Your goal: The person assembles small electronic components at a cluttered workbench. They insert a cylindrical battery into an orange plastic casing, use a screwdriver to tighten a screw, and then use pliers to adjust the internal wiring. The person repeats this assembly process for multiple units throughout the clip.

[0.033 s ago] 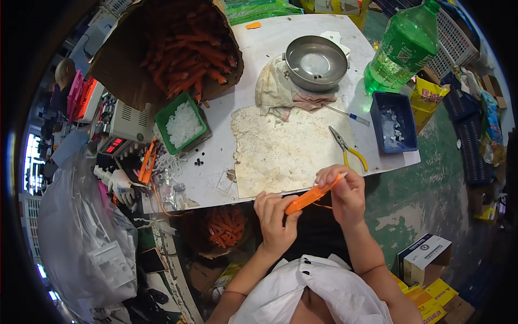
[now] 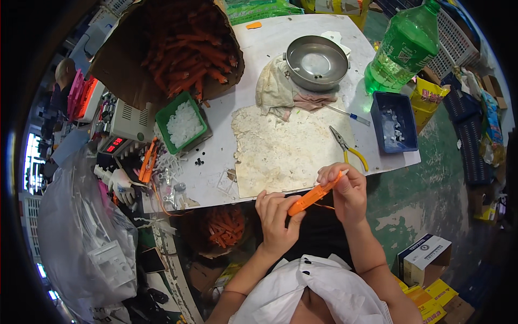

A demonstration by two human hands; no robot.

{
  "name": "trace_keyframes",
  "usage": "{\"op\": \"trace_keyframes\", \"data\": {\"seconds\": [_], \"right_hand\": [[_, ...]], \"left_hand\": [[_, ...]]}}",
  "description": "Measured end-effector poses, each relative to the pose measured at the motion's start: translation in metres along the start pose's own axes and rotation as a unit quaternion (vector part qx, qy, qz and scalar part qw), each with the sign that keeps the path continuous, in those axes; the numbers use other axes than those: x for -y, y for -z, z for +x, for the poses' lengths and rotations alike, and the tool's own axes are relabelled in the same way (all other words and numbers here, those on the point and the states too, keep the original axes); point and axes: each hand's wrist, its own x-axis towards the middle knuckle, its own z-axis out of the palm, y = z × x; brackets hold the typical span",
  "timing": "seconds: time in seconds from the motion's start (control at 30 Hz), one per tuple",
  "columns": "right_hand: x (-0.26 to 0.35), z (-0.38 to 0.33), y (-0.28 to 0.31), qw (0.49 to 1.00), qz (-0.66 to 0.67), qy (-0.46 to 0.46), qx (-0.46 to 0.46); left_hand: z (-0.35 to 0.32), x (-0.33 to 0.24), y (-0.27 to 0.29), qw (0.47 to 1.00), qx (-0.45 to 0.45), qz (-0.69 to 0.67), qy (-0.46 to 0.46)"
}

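Note:
Over the near edge of the table, both hands hold a long, slim orange plastic casing with a small whitish tip, tilted up to the right. My left hand is closed, its thumb and fingers gripping the lower left end. My right hand pinches the upper right end near the tip. A thin orange strip or wire shows beneath the casing; where it leads is hidden. Just beyond my hands lies a worn, cream-coloured mat. Yellow-handled pliers rest at its right side.
A cardboard box of orange parts stands back left, by a green tray of whitish pieces. A metal bowl, cloth, green bottle and blue bin occupy the far right. Another orange casing lies left.
The orange casing has shifted slightly and turned a little in my hands, showing more of its side face. Both hands keep their hold.

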Motion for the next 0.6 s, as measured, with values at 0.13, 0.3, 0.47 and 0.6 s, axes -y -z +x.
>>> {"op": "trace_keyframes", "data": {"seconds": [0.13,0.3,0.47,0.6], "right_hand": [[0.008,0.003,-0.003,0.996,-0.047,-0.049,0.058],[0.011,0.0,-0.011,0.989,-0.044,-0.121,0.07],[0.019,-0.001,-0.015,0.98,-0.044,-0.161,0.105],[0.014,0.0,-0.014,0.978,-0.036,-0.179,0.105]], "left_hand": [[0.017,-0.01,0.015,0.996,0.072,-0.01,-0.045],[0.026,-0.002,0.02,0.916,0.19,-0.328,0.13],[0.029,0.01,0.025,0.805,0.304,-0.471,0.192],[0.026,0.003,0.025,0.823,0.273,-0.458,0.194]]}}
